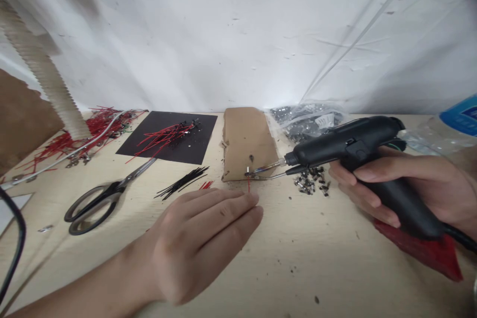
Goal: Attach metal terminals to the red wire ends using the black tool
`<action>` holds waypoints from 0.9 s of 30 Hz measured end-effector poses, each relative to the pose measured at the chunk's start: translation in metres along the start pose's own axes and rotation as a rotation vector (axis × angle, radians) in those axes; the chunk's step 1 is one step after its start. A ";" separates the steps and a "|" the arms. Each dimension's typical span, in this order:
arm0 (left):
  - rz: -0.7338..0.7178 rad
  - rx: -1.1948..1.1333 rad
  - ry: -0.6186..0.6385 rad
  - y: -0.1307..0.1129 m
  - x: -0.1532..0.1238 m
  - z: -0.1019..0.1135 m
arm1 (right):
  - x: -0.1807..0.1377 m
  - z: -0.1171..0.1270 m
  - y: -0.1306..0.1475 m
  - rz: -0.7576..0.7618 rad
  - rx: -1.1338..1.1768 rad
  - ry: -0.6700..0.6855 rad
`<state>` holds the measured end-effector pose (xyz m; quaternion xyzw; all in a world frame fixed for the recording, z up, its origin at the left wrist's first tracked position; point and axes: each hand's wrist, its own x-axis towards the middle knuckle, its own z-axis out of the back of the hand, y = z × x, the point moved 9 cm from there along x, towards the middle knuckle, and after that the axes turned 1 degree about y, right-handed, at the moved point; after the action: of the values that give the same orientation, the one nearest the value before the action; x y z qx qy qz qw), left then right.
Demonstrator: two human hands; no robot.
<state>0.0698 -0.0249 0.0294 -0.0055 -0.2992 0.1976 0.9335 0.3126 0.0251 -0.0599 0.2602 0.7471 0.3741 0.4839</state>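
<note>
My right hand (406, 184) is wrapped round the black grip of a pistol-shaped soldering gun (346, 141). Its metal tip and a thin feed tube beside it reach left to a tiny metal part (248, 171) at the near edge of a brown cardboard piece (248, 134). From that part a short red wire (249, 185) runs down to the fingertips of my left hand (212, 228), which are closed on it. The hand's back faces the camera and hides the thumb. Whether the tip touches the part is too small to tell.
Black-handled scissors (108, 198), cut black strips (182, 182) and a black sheet (167, 136) bearing red wires lie left. Tangled red wires (100, 126) sit farther back. Small metal parts (311, 180) and a clear plastic bag (309, 117) are right of the cardboard.
</note>
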 end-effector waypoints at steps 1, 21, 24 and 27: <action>0.004 -0.002 -0.006 0.000 -0.001 0.000 | 0.000 0.000 0.001 0.007 0.002 0.002; -0.015 -0.019 -0.041 0.000 -0.003 0.001 | 0.000 0.001 0.001 0.023 0.000 0.035; 0.003 0.003 -0.011 0.001 -0.004 -0.001 | 0.000 0.001 0.000 0.013 0.027 0.030; -0.012 0.008 -0.016 0.000 -0.005 -0.001 | 0.000 0.001 0.000 0.007 0.038 0.013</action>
<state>0.0664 -0.0267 0.0258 0.0018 -0.3057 0.1932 0.9323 0.3135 0.0253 -0.0601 0.2696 0.7563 0.3634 0.4725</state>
